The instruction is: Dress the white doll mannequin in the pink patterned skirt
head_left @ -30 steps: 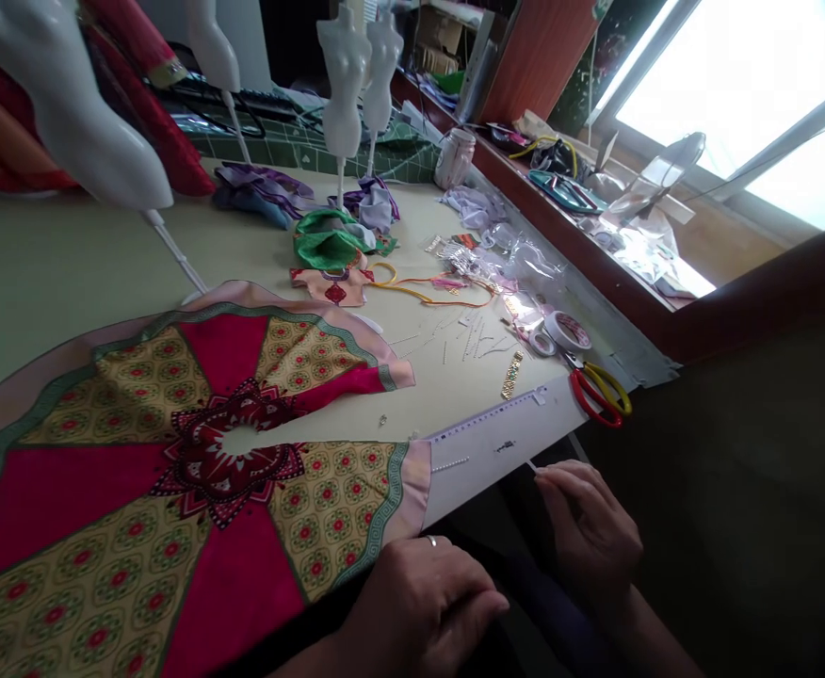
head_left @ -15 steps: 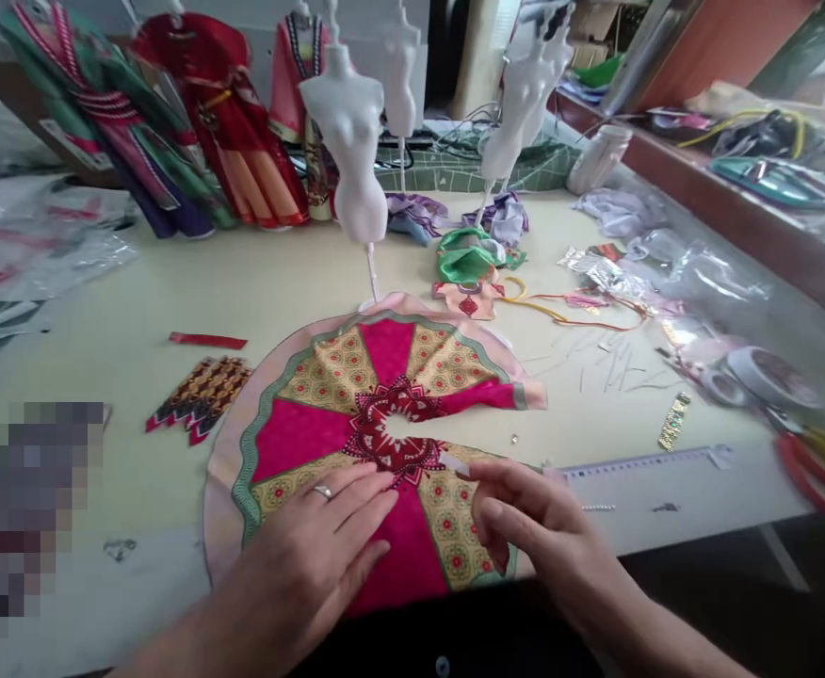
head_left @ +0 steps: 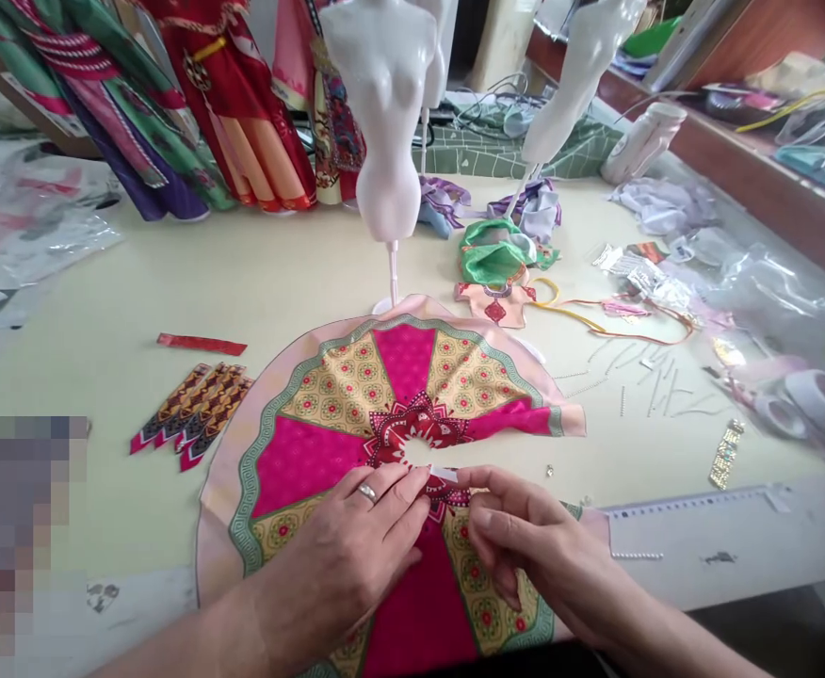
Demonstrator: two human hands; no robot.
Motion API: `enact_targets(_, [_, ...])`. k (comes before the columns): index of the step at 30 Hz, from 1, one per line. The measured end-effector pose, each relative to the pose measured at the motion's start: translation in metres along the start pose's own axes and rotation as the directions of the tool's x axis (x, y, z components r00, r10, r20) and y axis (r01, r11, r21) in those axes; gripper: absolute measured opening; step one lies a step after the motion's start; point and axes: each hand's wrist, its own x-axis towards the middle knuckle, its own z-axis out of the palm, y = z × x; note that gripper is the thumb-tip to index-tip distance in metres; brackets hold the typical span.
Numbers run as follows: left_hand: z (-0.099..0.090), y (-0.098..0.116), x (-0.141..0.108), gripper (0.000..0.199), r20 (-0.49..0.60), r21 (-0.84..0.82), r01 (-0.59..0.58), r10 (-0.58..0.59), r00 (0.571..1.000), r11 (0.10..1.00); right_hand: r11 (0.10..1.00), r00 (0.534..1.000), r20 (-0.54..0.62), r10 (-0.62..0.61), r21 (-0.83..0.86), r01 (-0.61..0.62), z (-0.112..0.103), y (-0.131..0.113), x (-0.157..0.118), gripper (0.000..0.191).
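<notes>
A round patterned doll-sized skirt piece (head_left: 314, 457) in magenta, gold and pink lies spread on the table, with a slit at its right and a hole in the middle. My left hand (head_left: 356, 537) rests on it, fingers stretched out flat and a ring on one of them. Those fingertips meet one end of a small white strip (head_left: 444, 474) at the hole's near edge. My right hand (head_left: 525, 527) has the other end at its index fingertip, thumb apart below and the other fingers curled. How the strip is gripped there is partly hidden.
White dress forms (head_left: 388, 122) and dressed figures (head_left: 235, 122) stand behind. To the left lie a red strip (head_left: 201, 344) and zigzag-ended patterned pieces (head_left: 190, 410). At right are a ruler (head_left: 695, 508), a gold trim piece (head_left: 727, 454), tape rolls (head_left: 822, 400) and a green garment (head_left: 493, 252).
The white strip in my right hand has come down to the skirt's centre, against my left fingertips. My left hand has slid toward the hole. The view has moved closer and lower.
</notes>
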Motion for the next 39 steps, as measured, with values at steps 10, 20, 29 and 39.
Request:
enact_targets(10, [-0.0005,-0.0026,-0.0003,0.024,-0.014,-0.019,0.001,-0.001,1.0,1.0,1.0,0.999,0.04,0.028,-0.001,-0.028,-0.0017,-0.0011,0.0023,0.034])
enact_targets(20, [0.0039,-0.0047,-0.0006,0.022,-0.035,-0.024,0.01,-0.011,0.999,1.0,0.998,0.999,0.028,0.044,-0.041,-0.043,-0.0014,-0.001,0.0027,0.037])
enact_targets(29, [0.0034,-0.0051,-0.0004,0.023,-0.028,-0.019,-0.001,0.001,1.0,1.0,0.999,0.999,0.036,0.032,-0.033,-0.031,-0.0028,0.0002,0.0029,0.037])
enact_targets(39, [0.0059,-0.004,-0.0027,0.024,-0.039,-0.025,-0.012,0.011,0.999,1.0,0.997,0.998,-0.01,0.062,-0.044,-0.062,0.0014,-0.0049,0.0035,0.043])
